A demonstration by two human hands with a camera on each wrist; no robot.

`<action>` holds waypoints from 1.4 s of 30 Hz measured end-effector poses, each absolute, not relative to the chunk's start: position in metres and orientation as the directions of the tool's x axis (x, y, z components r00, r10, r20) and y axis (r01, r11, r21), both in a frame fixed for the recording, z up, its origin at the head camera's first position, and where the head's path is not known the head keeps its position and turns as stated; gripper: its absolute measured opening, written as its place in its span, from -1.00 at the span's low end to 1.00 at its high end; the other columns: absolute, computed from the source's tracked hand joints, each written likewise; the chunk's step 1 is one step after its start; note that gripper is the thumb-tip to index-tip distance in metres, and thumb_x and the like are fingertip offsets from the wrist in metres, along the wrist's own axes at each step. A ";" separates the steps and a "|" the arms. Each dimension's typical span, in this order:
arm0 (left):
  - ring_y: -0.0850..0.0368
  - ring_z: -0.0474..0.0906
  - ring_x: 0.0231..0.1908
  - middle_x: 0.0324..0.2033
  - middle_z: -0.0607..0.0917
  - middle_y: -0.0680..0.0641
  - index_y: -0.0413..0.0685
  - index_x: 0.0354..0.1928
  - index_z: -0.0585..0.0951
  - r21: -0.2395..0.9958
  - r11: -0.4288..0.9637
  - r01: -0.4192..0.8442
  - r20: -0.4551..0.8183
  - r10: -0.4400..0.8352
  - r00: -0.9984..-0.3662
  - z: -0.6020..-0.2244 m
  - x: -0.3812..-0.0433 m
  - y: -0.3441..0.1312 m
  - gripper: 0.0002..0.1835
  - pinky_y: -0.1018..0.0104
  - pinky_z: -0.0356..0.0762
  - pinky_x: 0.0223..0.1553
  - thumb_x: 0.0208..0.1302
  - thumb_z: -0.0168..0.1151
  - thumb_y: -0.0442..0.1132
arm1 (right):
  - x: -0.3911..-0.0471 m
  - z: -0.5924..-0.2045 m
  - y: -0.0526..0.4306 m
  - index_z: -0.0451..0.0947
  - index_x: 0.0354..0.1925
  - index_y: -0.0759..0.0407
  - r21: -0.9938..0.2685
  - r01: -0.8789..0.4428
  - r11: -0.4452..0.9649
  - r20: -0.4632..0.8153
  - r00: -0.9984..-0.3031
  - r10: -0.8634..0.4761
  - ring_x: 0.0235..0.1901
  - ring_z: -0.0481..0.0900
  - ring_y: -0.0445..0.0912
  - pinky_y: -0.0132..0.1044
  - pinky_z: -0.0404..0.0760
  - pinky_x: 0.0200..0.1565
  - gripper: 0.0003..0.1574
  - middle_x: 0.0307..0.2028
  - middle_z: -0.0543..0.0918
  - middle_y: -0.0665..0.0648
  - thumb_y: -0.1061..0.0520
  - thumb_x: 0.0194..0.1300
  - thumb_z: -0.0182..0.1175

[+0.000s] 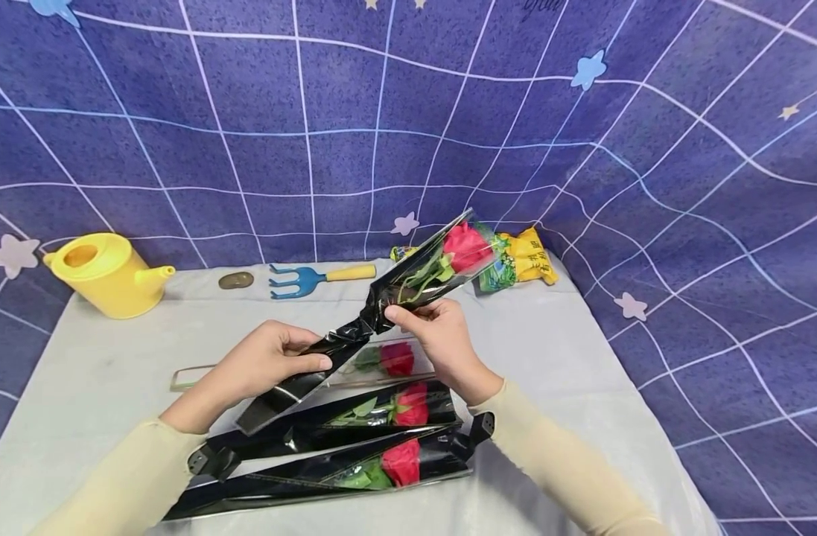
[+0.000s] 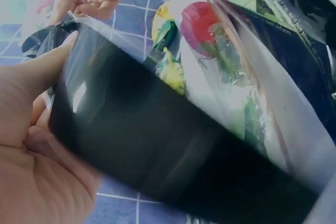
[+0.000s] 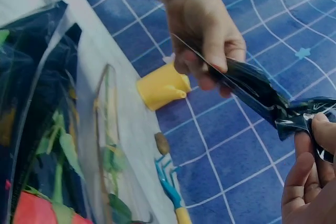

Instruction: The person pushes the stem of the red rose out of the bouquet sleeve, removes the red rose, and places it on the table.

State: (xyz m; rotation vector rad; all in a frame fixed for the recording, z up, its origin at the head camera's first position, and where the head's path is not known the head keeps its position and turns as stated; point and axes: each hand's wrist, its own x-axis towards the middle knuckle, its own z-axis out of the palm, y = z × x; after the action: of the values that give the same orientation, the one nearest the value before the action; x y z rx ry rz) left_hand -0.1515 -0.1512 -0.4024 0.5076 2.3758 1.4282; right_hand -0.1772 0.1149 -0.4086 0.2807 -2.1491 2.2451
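Observation:
A red rose [image 1: 466, 247] in a black and clear plastic sleeve [image 1: 341, 339] is held tilted above the table by both hands. My left hand [image 1: 267, 361] grips the lower black part of the sleeve. Higher up, my right hand [image 1: 442, 335] pinches the gathered, twisted neck below the flower. In the left wrist view the black film [image 2: 136, 114] spreads broad and blurred from the left hand. The right wrist view shows the crumpled neck [image 3: 294, 121] between the right thumb and fingers. Beneath lie two black-wrapped roses [image 1: 408, 406] and a clear-wrapped rose [image 1: 396, 359].
Along the back stand a yellow watering can [image 1: 116, 275], a brown stone-like piece [image 1: 236, 280], a blue hand fork [image 1: 314, 281] with a yellow handle, and a yellow-green packet [image 1: 525, 257]. A blue patterned cloth [image 1: 341, 112] hangs behind the pale tabletop [image 1: 555, 357].

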 end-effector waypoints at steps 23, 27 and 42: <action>0.22 0.35 -0.69 -0.68 0.51 0.08 0.08 -0.43 0.63 0.874 0.434 0.219 -0.022 0.486 -0.874 -0.392 -0.160 -0.135 -0.81 0.33 0.41 -0.56 0.16 0.31 0.00 | -0.183 -0.399 0.124 0.58 -0.41 0.19 -0.980 -0.182 -0.080 0.184 -0.983 -0.016 -0.51 0.52 -0.07 -0.23 0.51 -0.32 -0.71 -0.56 0.55 0.11 0.02 0.07 0.41; 0.22 0.35 -0.68 -0.67 0.56 0.05 0.09 -0.41 0.67 0.878 0.434 0.201 -0.028 0.466 -0.884 -0.393 -0.160 -0.132 -0.85 0.33 0.42 -0.54 0.15 0.33 -0.02 | -0.186 -0.400 0.126 0.54 -0.50 0.20 -0.971 -0.201 -0.132 0.196 -0.979 0.052 -0.49 0.54 0.06 -0.15 0.54 -0.27 -0.69 -0.55 0.57 0.11 0.04 0.05 0.42; 0.18 0.62 -0.29 -0.28 0.70 0.03 -0.02 -0.17 0.70 0.916 0.365 0.168 -0.009 0.436 -0.900 -0.397 -0.161 -0.118 -0.75 0.30 0.53 -0.29 0.13 0.37 -0.11 | -0.175 -0.409 0.109 0.50 -0.58 0.20 -0.991 -0.135 0.013 0.134 -0.991 -0.027 -0.60 0.37 -0.15 -0.29 0.38 -0.51 -0.57 -0.67 0.50 0.04 -0.04 -0.04 0.48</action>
State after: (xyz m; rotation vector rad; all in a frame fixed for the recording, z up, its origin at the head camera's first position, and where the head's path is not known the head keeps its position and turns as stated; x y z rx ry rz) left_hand -0.1607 -0.1177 -0.3970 0.5382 2.3784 1.5498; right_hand -0.1748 0.1089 -0.4091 0.1740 -2.1792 2.1474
